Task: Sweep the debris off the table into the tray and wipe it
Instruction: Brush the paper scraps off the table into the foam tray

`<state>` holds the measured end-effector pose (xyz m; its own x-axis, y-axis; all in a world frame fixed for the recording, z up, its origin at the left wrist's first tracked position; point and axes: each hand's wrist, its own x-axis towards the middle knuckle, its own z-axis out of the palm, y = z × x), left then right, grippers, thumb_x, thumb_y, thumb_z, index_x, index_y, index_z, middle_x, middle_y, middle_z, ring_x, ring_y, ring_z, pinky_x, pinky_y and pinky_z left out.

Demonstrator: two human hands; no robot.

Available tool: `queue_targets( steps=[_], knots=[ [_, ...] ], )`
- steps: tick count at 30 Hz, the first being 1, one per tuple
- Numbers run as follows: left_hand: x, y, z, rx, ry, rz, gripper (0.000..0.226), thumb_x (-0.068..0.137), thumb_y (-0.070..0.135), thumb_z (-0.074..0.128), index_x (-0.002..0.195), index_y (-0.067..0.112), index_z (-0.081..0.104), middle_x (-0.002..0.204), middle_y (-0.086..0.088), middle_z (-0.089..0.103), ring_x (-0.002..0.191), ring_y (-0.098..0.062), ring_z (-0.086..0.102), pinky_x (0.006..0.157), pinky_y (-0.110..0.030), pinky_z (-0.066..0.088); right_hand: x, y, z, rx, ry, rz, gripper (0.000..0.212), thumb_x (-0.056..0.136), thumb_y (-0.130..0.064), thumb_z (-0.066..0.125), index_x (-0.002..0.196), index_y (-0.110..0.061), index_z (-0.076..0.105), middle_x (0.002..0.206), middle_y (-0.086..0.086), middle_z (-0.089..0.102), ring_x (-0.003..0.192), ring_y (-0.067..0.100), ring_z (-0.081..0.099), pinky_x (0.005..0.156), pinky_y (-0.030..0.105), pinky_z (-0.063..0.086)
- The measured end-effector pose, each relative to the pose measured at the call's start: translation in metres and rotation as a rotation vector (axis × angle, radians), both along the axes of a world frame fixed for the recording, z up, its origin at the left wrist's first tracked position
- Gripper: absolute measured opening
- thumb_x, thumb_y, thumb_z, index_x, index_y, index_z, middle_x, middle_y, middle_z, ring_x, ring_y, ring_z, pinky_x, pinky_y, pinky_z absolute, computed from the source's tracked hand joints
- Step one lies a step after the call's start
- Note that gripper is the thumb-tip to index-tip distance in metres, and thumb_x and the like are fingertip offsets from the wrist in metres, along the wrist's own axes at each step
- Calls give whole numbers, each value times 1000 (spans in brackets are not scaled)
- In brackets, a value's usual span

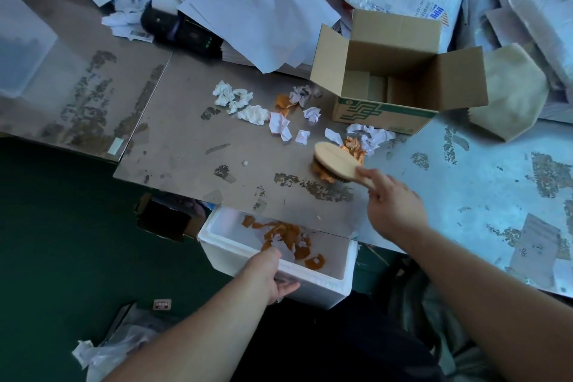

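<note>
Cardboard box [384,108] — scraps [254,113] beside

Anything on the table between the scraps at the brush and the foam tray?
Nothing visible. The table is bare from the brush and orange scraps to its near edge, where the left hand holds the foam tray.

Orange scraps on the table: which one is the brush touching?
The orange scrap under the brush bristles, nearest the table edge; the other orange pieces lie clear of the bristles.

Dim bluish light, pale glare on the table [483,170] at right, soft blur, bowed wide-angle edges
</note>
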<state>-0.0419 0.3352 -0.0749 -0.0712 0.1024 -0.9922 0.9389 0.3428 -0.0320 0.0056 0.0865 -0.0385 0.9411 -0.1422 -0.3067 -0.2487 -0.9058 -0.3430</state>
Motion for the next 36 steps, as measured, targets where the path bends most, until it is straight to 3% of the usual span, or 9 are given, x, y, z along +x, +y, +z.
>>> queue_targets(
  steps=[3,7,15,21,27,30,36],
  knots=[
    [2,-1,-1,7,7,-1,33,93,13,69,118,2,51,111,-29,59,97,-46,65,78,-61,62,3,-8,-2,-50,67,-13,54,98,-16,38,143,-45,40,130,2,61,116,29,55,96,43,41],
    [6,-3,0,4,42,-4,31,94,13,69,116,0,52,109,-29,62,97,-46,67,82,-59,62,-28,2,-8,-5,101,-3,51,99,-18,40,143,-44,40,125,3,62,108,28,57,92,42,43],
    [9,-5,1,-11,42,24,33,99,23,63,120,2,48,112,-30,57,107,-47,63,88,-60,59,-99,26,-6,71,153,104,58,97,-16,42,144,-50,40,119,-11,61,111,18,59,95,36,42],
    [6,-6,2,-12,12,-10,37,98,20,64,126,2,48,111,-30,58,98,-47,65,84,-60,60,-78,12,0,109,38,67,49,97,-18,50,136,-47,53,118,-8,67,106,23,62,88,36,43],
    [3,-8,6,-5,-14,-21,30,97,14,65,119,-1,49,110,-30,60,102,-46,66,88,-59,60,-34,-9,-1,46,-84,-106,50,95,-14,47,137,-43,51,121,-1,66,108,29,60,92,42,45],
    [3,-8,9,-1,-12,-16,31,96,15,66,119,0,50,111,-29,59,103,-46,66,87,-59,60,-28,-17,-6,6,-14,-139,52,95,-14,44,139,-42,50,122,-1,64,112,28,58,95,42,43],
    [5,-8,9,11,20,-18,34,97,16,67,121,2,49,113,-28,57,98,-46,64,84,-60,61,-68,-5,-12,8,82,41,51,95,-19,41,137,-46,51,113,-9,65,103,21,61,89,37,42]
  ],
)
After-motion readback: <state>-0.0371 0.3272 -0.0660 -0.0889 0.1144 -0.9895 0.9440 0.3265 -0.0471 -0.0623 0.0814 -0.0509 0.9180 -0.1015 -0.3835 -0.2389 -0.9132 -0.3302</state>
